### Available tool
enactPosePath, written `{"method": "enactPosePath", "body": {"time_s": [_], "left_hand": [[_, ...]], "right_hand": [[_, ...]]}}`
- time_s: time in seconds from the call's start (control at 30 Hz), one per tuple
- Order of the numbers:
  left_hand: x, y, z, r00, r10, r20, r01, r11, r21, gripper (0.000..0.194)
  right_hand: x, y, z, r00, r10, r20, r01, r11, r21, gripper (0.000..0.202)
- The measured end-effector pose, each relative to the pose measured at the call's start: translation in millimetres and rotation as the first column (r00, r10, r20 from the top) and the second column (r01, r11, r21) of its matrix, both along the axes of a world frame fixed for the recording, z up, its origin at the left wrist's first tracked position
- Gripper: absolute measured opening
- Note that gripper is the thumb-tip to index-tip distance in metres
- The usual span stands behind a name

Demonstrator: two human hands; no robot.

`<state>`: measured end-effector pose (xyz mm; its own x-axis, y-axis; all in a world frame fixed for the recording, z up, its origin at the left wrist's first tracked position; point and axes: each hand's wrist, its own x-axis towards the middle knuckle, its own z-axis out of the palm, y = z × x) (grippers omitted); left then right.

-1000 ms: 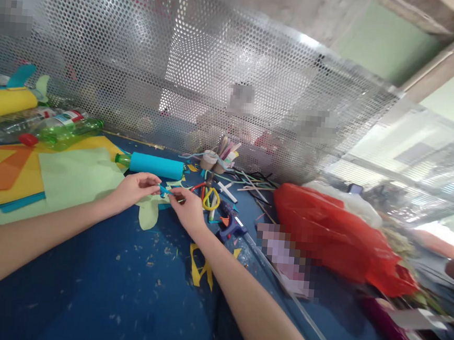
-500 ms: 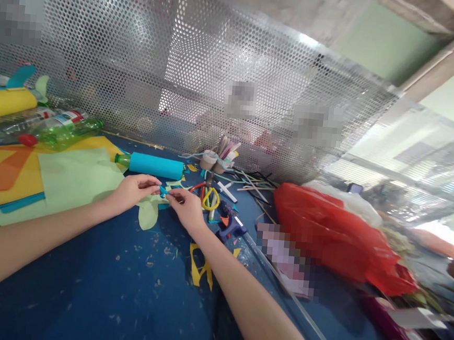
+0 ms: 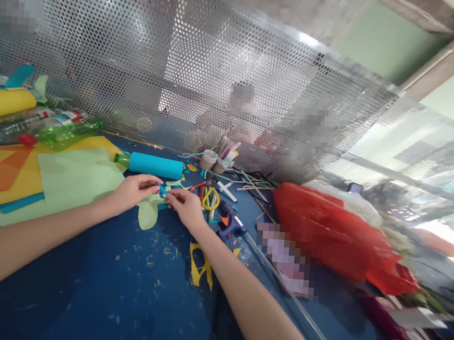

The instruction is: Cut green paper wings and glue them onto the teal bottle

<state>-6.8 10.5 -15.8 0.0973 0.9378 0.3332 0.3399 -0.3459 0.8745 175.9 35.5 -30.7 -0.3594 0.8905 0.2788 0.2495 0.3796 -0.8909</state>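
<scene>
Between my fingertips is a small blue paper piece (image 3: 163, 190), gripped from both sides. My left hand (image 3: 137, 190) pinches its left end, and my right hand (image 3: 187, 206) pinches the right end. Just under them lies a pale green paper cutout (image 3: 148, 215) with a rounded end. Behind my hands a green bottle wrapped in blue paper (image 3: 156, 165) rests on its side. Scissors with red and yellow handles (image 3: 211, 198) lie right of my right hand, beside a dark blue glue gun (image 3: 232, 224) with a long clear glue stick (image 3: 302, 309).
Coloured paper sheets (image 3: 77, 179) and plastic bottles (image 3: 67, 128) lie at the left. Small cups (image 3: 209, 159) with sticks stand against a perforated metal screen (image 3: 142, 53). A red plastic bag (image 3: 332, 236) fills the right side. Yellow scraps (image 3: 201, 266) lie near my right forearm.
Both hands stay in nearly the same place, still holding the blue paper piece; the fingers of my right hand have shifted slightly. At the far right edge, another person's hand has moved partly out of view.
</scene>
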Motion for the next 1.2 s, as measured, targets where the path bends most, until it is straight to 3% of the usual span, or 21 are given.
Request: {"method": "enactPosePath", "body": {"time_s": [0.43,0.67,1.2], "left_hand": [[-0.4,1.0,-2.3,0.999,0.001,-0.035,0.000,1.000,0.028,0.020],[0.9,-0.8,-0.2,0.998,-0.006,-0.066,0.007,1.000,0.022,0.019],[2.1,-2.0,2.8,0.996,-0.031,-0.084,0.030,0.999,-0.021,0.020]], "right_hand": [[1.2,-1.2,5.1,0.997,0.070,-0.029,-0.073,0.992,-0.103,0.022],[1.2,3.2,-2.4,1.000,0.006,0.004,-0.006,1.000,0.017,0.028],[0.0,-0.8,2.9,1.000,0.006,-0.010,-0.006,0.999,0.046,0.015]]}}
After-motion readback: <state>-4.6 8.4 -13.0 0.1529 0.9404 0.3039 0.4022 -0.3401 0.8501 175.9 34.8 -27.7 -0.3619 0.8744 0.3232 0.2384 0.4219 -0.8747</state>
